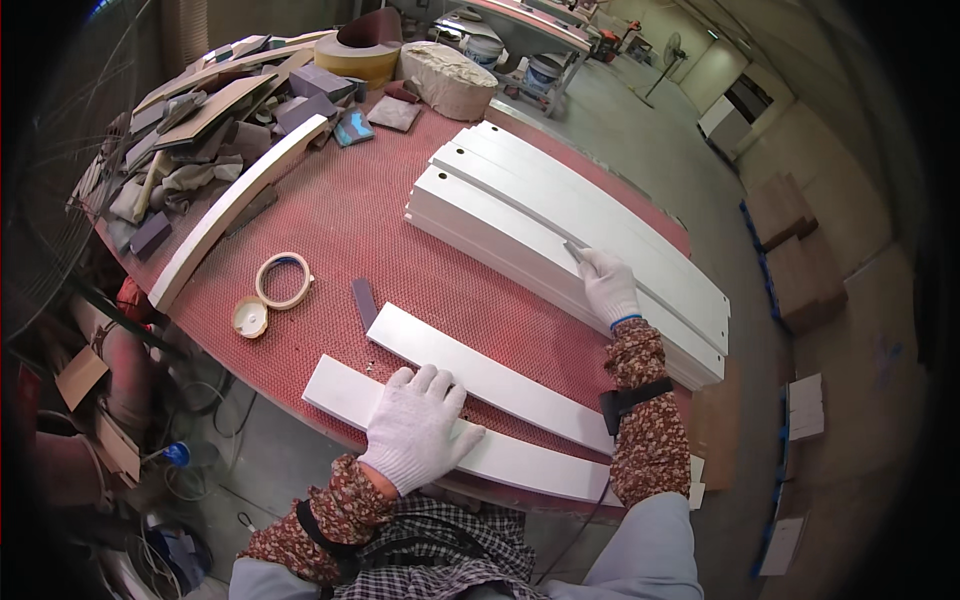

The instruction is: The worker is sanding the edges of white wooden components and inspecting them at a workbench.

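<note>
On the red mesh-textured table (pixel 330 240), a long flat white board (pixel 530 468) lies along the near edge, the left white-gloved hand (pixel 415 430) on it; a second long white board (pixel 490 380) lies just beyond. Past that board's left end lies a small grey-purple rectangular block (pixel 364 305), and farther left a cream tape ring (pixel 285 304). A stack of long white boards (pixel 540 195) sits far right, beneath the right white-gloved hand (pixel 610 285). Far left, behind a narrow white strip (pixel 225 205), lies a heap of grey and tan scraps (pixel 210 130), with a wide yellow-brown roll (pixel 357 62) to its right
</note>
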Motion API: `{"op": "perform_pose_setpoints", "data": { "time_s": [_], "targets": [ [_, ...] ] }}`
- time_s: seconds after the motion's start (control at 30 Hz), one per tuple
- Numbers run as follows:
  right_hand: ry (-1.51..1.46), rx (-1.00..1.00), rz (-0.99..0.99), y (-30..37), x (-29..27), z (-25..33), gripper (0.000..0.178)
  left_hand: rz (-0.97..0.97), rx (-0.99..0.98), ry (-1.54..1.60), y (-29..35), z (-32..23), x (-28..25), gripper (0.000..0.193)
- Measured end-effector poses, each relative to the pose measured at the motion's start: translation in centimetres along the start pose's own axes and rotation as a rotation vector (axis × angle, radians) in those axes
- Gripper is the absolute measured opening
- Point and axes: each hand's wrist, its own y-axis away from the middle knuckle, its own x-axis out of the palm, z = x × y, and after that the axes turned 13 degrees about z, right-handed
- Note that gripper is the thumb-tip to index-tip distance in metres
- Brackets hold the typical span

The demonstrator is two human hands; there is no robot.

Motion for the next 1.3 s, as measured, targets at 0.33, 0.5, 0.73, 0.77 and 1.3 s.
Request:
{"op": "perform_pose_setpoints", "data": {
  "time_s": [0.33, 0.5, 0.73, 0.77, 1.3],
  "targets": [
    [-0.041, 0.066, -0.009, -0.6, 0.7, 0.5, 0.021, -0.028, 0.011, 0.018, 0.1, 0.0, 0.4, 0.048],
    [-0.060, -0.038, 0.059, -0.9, 0.2, 1.3, 0.021, -0.019, -0.004, 0.002, 0.1, 0.7, 0.3, 0.047],
    [-0.071, -0.004, 0.098, -0.9, -0.2, 1.4, 0.020, -0.066, 0.017, 0.026, 0.1, 1.0, 0.1, 0.047],
    [-0.056, 0.028, 0.077, -1.0, -0.3, 1.1, 0.019, -0.067, 0.019, 0.027, 0.1, 0.9, 0.0, 0.047],
    [0.087, -0.009, 0.047, -1.1, 0.5, 0.9, 0.020, -0.008, 0.004, 0.010, 0.3, 0.7, -0.1, 0.048]
  ]
}}
